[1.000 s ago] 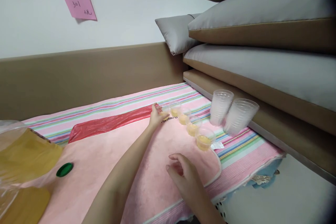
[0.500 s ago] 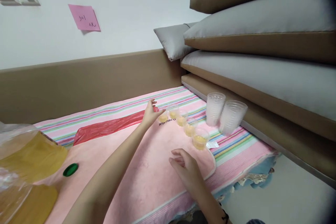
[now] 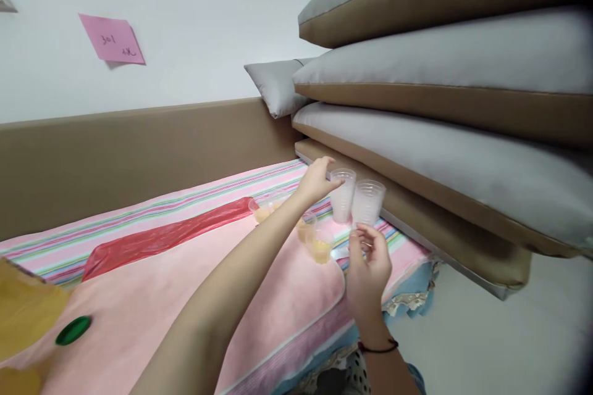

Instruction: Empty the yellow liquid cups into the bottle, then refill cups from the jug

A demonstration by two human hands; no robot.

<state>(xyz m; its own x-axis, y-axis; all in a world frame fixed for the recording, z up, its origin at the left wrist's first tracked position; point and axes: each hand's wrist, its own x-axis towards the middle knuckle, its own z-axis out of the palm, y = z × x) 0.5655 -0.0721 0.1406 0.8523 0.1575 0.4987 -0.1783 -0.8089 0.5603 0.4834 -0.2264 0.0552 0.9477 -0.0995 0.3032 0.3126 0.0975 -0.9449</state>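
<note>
Two stacks of clear plastic cups stand on the striped cloth, a left stack [image 3: 342, 200] and a right stack [image 3: 368, 202]. My left hand [image 3: 319, 182] is at the left stack's rim, thumb and fingers apart, holding nothing. Just below the right stack is my right hand [image 3: 369, 259], its fingers curled with the tips near each other; whether they touch the stack is unclear. Cups with yellow liquid, among them a near one [image 3: 321, 247] and a far one [image 3: 260, 211], stand in a row, partly hidden by my left forearm.
A pink mat [image 3: 185, 284] bears a green lid [image 3: 74, 330]. Behind it lies red plastic [image 3: 162, 234]. Yellow containers [image 3: 28, 308] are at the left edge. Large stacked cushions [image 3: 417, 62] overhang the right side, and a brown padded board [image 3: 139, 160] runs along the wall.
My left hand has moved right, from the far cups of liquid to the left cup stack. My right hand has risen toward the right stack. The view has shifted right.
</note>
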